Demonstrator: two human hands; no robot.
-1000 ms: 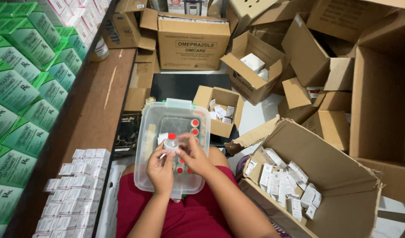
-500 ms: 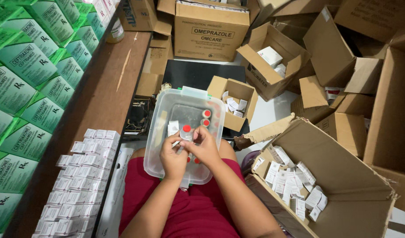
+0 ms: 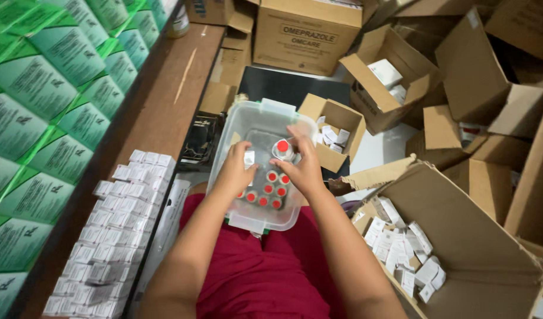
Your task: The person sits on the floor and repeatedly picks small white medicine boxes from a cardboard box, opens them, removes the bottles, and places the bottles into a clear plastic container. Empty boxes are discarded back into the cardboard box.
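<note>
Over the tub (image 3: 248, 121) on the lap, the right hand (image 3: 301, 168) pinches a red-capped vial (image 3: 283, 149); the left hand (image 3: 236, 171) pinches a small carton (image 3: 249, 158). A slip could topple the vials (image 3: 265, 190) standing at 6 o'clock. Boxes crowd 3 o'clock; carton stacks (image 3: 106, 230) fill 9.

Brown wooden shelf (image 3: 165, 100) runs along left, stacked green cartons (image 3: 53, 88) beside it, rows of small white boxes (image 3: 106, 230) on it. Open cardboard cartons (image 3: 454, 112) crowd right and far side. Even, soft indoor light.
</note>
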